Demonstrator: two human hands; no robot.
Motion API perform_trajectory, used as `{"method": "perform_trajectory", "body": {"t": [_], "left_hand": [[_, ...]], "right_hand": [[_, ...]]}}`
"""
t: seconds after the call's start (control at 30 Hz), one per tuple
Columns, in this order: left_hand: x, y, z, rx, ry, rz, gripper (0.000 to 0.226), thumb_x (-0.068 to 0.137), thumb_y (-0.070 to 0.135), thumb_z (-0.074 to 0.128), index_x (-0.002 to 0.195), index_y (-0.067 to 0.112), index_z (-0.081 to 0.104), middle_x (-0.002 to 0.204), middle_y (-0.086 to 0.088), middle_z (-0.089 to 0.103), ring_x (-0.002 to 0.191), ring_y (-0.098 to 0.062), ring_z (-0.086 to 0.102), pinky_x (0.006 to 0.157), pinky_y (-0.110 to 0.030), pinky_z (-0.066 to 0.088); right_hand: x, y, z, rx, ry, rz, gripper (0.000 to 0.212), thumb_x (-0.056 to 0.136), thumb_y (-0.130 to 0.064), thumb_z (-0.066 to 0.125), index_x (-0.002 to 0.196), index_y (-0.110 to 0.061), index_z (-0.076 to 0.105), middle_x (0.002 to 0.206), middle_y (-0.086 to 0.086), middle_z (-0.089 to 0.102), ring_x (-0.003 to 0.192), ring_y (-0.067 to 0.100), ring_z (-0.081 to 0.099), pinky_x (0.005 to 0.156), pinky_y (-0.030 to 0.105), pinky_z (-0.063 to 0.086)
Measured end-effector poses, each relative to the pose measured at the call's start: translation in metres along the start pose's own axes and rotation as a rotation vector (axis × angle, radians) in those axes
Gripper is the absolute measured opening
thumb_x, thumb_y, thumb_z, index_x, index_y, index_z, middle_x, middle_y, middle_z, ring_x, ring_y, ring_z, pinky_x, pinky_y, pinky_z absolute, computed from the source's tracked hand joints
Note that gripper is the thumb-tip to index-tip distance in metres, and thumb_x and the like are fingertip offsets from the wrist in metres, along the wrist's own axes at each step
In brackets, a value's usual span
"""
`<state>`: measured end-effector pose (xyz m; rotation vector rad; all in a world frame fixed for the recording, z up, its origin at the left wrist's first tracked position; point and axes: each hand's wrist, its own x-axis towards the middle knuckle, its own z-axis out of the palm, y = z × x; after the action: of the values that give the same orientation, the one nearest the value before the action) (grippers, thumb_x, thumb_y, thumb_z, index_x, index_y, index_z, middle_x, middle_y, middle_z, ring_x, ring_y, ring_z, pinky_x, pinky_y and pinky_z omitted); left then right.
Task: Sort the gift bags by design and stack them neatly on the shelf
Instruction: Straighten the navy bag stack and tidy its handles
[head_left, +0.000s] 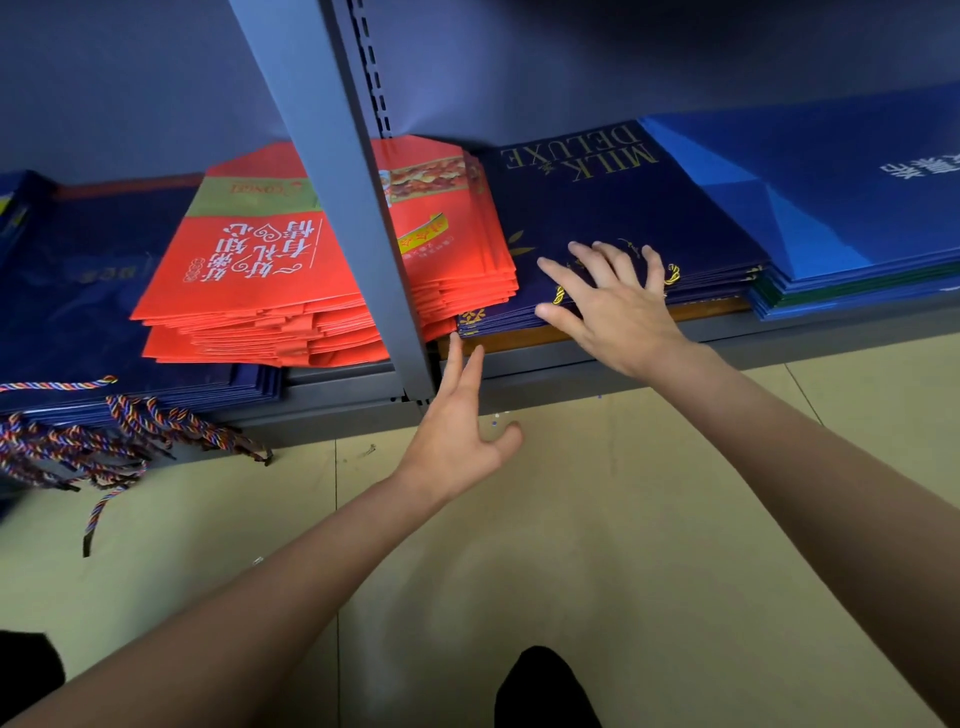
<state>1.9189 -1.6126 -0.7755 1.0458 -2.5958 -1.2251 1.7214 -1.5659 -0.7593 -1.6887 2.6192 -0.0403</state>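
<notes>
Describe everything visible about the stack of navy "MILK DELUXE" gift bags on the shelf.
The stack of navy glossy paper gift bags lies flat on the grey metal shelf, gold "MILK DELUXE" lettering facing up, yellow cord handles at the front edge. It sits between the red bag stack and bright blue bags, over a brown layer. The right hand rests spread on top; the left hand touches its front corner.

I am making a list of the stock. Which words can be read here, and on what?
"MILK DELUXE": upside down on navy bag stack.
Red bag stack: white Chinese lettering, upside down, and small logo, both unreadable.
Light blue bag stack: white characters, cut off.
</notes>
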Motion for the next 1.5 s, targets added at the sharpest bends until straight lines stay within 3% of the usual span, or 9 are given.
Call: {"method": "perform_trajectory", "body": {"t": [0.23,0.37,0.57,0.77,1.03,1.17,1.27,1.37,1.5], "left_hand": [[-0.003,0.001,-0.005,0.008,0.017,0.032,0.091,0.086,0.025,0.061,0.151,0.015,-0.002,0.158,0.005,-0.012,0.144,-0.007,0.003,0.103,-0.009,0.006],[-0.012,0.002,0.002,0.197,-0.046,0.130,0.093,0.089,0.022,0.054,0.146,0.008,-0.018,0.154,-0.009,-0.026,0.145,-0.017,-0.011,0.115,-0.021,0.001],[0.005,0.002,-0.003,0.082,-0.026,-0.006,0.093,0.089,0.023,0.056,0.147,0.006,-0.015,0.155,-0.009,-0.023,0.145,-0.016,-0.014,0.118,-0.033,0.006],[0.006,-0.002,-0.011,-0.080,-0.060,-0.010,0.091,0.088,0.020,0.057,0.149,0.016,-0.011,0.157,0.002,-0.015,0.145,-0.008,-0.004,0.106,-0.014,0.009],[0.003,0.011,-0.013,-0.402,0.037,-0.109,0.079,0.091,0.021,0.056,0.151,0.018,0.004,0.158,0.006,0.009,0.142,-0.004,0.009,0.101,-0.009,0.011],[-0.003,0.009,-0.020,-0.082,-0.026,0.050,0.083,0.093,0.017,0.052,0.149,0.009,-0.008,0.158,-0.004,-0.004,0.145,-0.011,0.000,0.105,-0.009,0.003],[-0.012,0.012,-0.014,0.239,0.027,0.231,0.081,0.094,0.016,0.045,0.147,0.007,-0.015,0.156,-0.009,-0.017,0.145,-0.016,-0.012,0.115,-0.021,-0.004],[0.001,0.019,-0.007,0.484,0.100,0.428,0.078,0.090,0.012,0.044,0.147,0.001,-0.008,0.155,-0.017,-0.014,0.145,-0.025,-0.013,0.118,-0.032,-0.005],[0.032,0.025,0.000,0.795,0.074,0.388,0.077,0.093,0.022,0.037,0.145,-0.002,-0.015,0.154,-0.020,-0.019,0.143,-0.030,-0.019,0.115,-0.037,-0.012]], "right_hand": [[0.000,-0.006,0.000,-0.014,0.013,0.039,0.057,0.094,-0.057,0.023,0.146,-0.036,0.024,0.156,-0.001,0.018,0.144,0.021,0.009,0.113,0.052,-0.002],[0.000,-0.012,-0.005,-0.043,-0.002,0.024,0.069,0.089,-0.065,0.027,0.148,-0.029,0.023,0.156,0.002,0.017,0.144,0.023,0.008,0.113,0.052,-0.004],[0.008,-0.037,0.006,0.005,0.037,0.030,0.073,0.084,-0.069,0.036,0.143,-0.026,0.033,0.155,0.003,0.021,0.144,0.022,0.011,0.113,0.052,-0.004],[0.012,-0.040,0.011,0.085,0.095,0.084,0.069,0.081,-0.067,0.045,0.137,-0.026,0.044,0.151,0.002,0.028,0.142,0.021,0.015,0.113,0.050,-0.003],[0.013,-0.045,0.013,0.117,0.062,0.103,0.073,0.080,-0.069,0.044,0.139,-0.026,0.040,0.153,0.001,0.024,0.143,0.021,0.010,0.113,0.050,-0.006],[0.002,-0.026,0.003,0.213,0.112,0.009,0.072,0.085,-0.062,0.045,0.142,-0.020,0.038,0.154,0.003,0.025,0.144,0.018,0.011,0.114,0.042,-0.008],[-0.017,0.017,-0.007,0.230,0.189,0.073,0.063,0.090,-0.054,0.047,0.140,-0.016,0.042,0.151,0.007,0.031,0.143,0.021,0.018,0.115,0.042,-0.003],[-0.031,0.069,-0.017,0.262,0.170,0.095,0.047,0.099,-0.032,0.042,0.139,-0.009,0.043,0.149,0.014,0.035,0.139,0.029,0.028,0.115,0.042,0.010],[-0.039,0.096,-0.005,0.070,0.106,-0.019,0.049,0.098,-0.022,0.046,0.143,-0.005,0.036,0.148,0.016,0.036,0.137,0.033,0.032,0.113,0.044,0.020]]}}
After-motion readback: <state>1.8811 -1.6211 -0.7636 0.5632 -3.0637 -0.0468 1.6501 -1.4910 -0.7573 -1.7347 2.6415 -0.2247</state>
